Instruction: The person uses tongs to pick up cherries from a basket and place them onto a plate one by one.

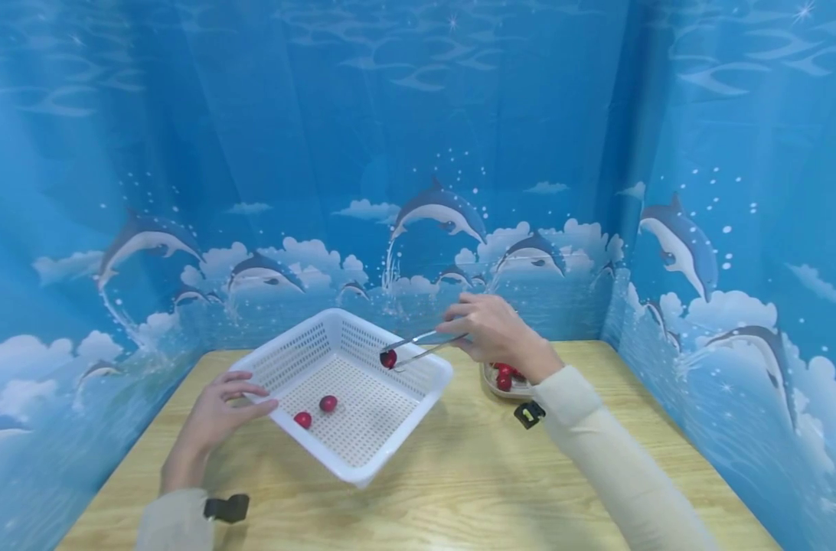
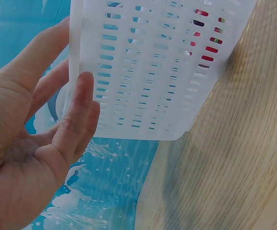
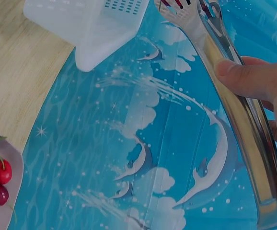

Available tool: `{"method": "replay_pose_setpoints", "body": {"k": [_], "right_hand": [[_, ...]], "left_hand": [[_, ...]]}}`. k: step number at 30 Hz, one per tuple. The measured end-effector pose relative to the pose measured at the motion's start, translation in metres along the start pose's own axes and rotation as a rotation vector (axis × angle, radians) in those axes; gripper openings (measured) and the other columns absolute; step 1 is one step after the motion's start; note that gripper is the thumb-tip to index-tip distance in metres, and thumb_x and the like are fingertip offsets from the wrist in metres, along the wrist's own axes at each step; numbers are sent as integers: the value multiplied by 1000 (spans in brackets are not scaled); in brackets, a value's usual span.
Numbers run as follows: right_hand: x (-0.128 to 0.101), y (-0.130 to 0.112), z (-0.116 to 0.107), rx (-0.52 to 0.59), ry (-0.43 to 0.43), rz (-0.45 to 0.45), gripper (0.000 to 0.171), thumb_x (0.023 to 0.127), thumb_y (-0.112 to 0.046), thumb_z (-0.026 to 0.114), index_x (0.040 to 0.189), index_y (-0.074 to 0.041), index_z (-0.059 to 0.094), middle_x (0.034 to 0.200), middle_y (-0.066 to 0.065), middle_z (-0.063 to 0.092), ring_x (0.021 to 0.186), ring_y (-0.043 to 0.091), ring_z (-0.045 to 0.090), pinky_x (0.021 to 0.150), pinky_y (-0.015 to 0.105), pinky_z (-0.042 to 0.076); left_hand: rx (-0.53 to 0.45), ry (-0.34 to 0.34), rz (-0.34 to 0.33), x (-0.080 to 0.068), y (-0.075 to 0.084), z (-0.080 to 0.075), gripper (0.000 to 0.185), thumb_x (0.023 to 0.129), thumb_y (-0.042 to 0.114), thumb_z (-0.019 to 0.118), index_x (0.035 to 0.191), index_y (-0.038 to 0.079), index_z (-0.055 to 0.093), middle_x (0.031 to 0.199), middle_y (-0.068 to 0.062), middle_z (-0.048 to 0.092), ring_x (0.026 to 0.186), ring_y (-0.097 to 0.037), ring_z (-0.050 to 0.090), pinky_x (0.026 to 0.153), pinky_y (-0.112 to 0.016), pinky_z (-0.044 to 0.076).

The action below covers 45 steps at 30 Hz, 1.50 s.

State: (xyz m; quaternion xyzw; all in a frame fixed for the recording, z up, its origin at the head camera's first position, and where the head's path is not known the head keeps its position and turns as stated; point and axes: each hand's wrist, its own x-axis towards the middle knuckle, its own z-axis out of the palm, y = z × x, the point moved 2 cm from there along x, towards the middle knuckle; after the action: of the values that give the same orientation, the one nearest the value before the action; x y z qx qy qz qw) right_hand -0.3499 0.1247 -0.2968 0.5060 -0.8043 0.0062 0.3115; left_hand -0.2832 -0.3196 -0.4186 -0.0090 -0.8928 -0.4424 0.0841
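My left hand (image 1: 214, 417) grips the rim of a white perforated plastic basket (image 1: 383, 451); in the left wrist view some fingers (image 2: 81, 91) lie against its outer wall. Two red cherries lie in the basket, one dark cherry (image 1: 328, 403) and one brighter cherry (image 1: 303, 419) near the left wall. My right hand (image 1: 490, 329) holds metal tongs (image 3: 239, 115) with the thumb on one arm. Between the tong tips is a dark red cherry (image 1: 388, 358), over the basket's right part. Its contact with the basket is unclear.
A small light dish (image 3: 14, 191) of several stemmed cherries stands to the right of the basket, partly hidden by my right wrist. The wooden table (image 1: 459, 490) lies beneath, and a blue dolphin-print sheet (image 1: 308, 191) encloses its back and sides.
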Motion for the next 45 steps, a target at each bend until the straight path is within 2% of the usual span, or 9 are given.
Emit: {"method": "replay_pose_setpoints", "body": {"k": [12, 20, 28, 33, 40, 45], "right_hand": [[-22, 15, -11, -2, 6, 53, 30, 80, -15, 88, 109, -21, 82, 104, 0, 79, 90, 18, 68, 73, 31, 61], [-38, 27, -16, -13, 48, 81, 31, 77, -14, 91, 106, -20, 82, 103, 1, 80, 89, 19, 69, 70, 31, 61], [-54, 36, -22, -44, 60, 84, 29, 76, -15, 91, 104, -19, 83, 99, 1, 80, 82, 18, 65, 64, 29, 56], [-64, 41, -27, -60, 71, 88, 30, 74, -15, 92, 103, -18, 83, 99, 1, 80, 84, 18, 65, 63, 30, 56], [-82, 50, -31, -92, 115, 80, 31, 71, -14, 94, 100, -15, 83, 95, 3, 79, 79, 19, 63, 58, 31, 52], [-94, 55, -32, -107, 114, 95, 32, 70, -14, 94, 100, -16, 83, 96, 5, 79, 80, 20, 64, 58, 32, 53]], "left_hand": [[-13, 15, 24, -1, 1, 0, 45, 83, 26, 87, 109, -8, 74, 154, -33, 40, 137, -53, 41, 109, -69, 42], [-13, 11, 11, -1, 2, 0, 47, 83, 27, 87, 110, -9, 73, 155, -32, 39, 137, -53, 40, 110, -69, 41], [-10, -5, -18, 0, 2, -1, 49, 83, 29, 87, 112, -8, 73, 157, -32, 37, 139, -53, 38, 110, -70, 39], [-2, -23, -40, 1, 1, -2, 52, 84, 32, 86, 115, -7, 72, 159, -32, 34, 140, -54, 36, 110, -71, 38], [1, -20, -39, 1, 2, -2, 52, 84, 32, 87, 114, -7, 72, 159, -31, 35, 140, -54, 37, 111, -70, 39], [4, -22, -38, 0, 2, -2, 51, 84, 32, 86, 114, -7, 72, 159, -31, 34, 139, -54, 37, 110, -70, 40]]}}
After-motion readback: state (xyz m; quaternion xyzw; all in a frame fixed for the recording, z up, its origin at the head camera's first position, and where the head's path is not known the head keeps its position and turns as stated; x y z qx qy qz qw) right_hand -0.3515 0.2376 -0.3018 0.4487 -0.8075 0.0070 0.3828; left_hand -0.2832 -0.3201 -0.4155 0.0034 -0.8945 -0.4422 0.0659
